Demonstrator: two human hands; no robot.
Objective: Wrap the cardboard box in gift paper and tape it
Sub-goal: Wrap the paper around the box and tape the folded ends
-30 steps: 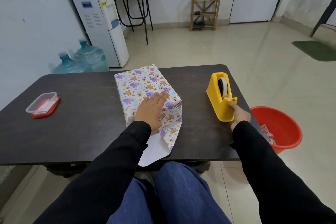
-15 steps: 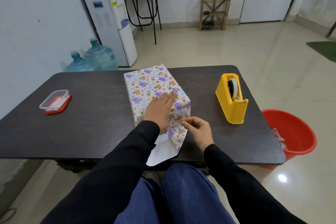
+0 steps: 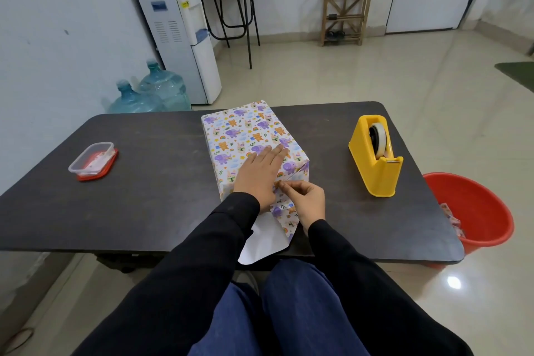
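1. The cardboard box [image 3: 251, 130], covered on top in white gift paper [image 3: 284, 218] printed with cartoon animals, is sitting at the centre of the frame on the dark rectangular table [image 3: 150, 191].
2. The left hand [image 3: 257, 176] is lying flat on the box top. Its fingers are straight and close together, pressing the paper down.
3. The right hand [image 3: 307, 202] is working just beside it at the box's near top edge. Its fingers are curling, and thumb and forefinger are pinching the paper's fold. I cannot tell whether clear tape is between them.
4. The near end is looking unfinished: 1 loose flap is hanging over the table's lower edge, showing its white underside [image 3: 261, 243].
5. The box is looking light and stiff, so it would probably slide on the smooth table, and a flat palm on top seems the sound hold. The paper looks thin and easy to crease or tear, so it is best taken by its folded edges.
6. A yellow plastic tape dispenser [image 3: 375, 165] is standing right of centre, well apart from the box. A red plastic bucket [image 3: 479, 211] is sitting at the right edge, and a clear red-lidded container [image 3: 92, 160] is lying at the left.
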